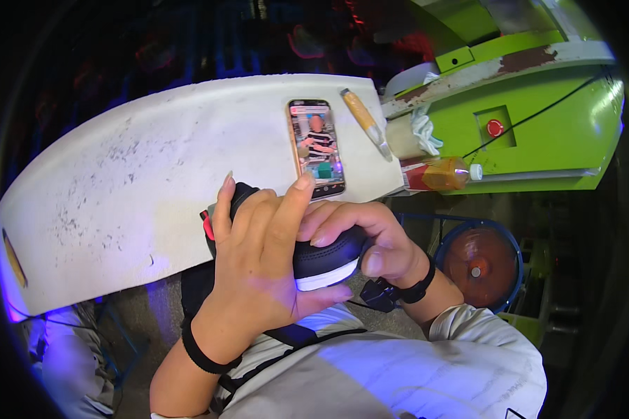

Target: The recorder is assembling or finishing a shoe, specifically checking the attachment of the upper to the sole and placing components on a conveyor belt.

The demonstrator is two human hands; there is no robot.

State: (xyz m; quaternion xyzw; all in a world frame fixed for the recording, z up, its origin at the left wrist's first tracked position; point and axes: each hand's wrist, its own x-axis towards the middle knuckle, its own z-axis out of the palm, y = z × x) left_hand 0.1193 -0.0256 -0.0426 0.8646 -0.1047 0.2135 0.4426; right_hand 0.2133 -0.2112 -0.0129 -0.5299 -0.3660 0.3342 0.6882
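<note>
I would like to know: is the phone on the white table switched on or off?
On: the phone screen is lit and shows a bright, colourful picture.

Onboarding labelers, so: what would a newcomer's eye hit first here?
Likely the black shoe with its white sole edge, held between left grip and right grip near centre. Next, the lit phone beyond it on the white table, then the red button on the green machine, upper right.
</note>
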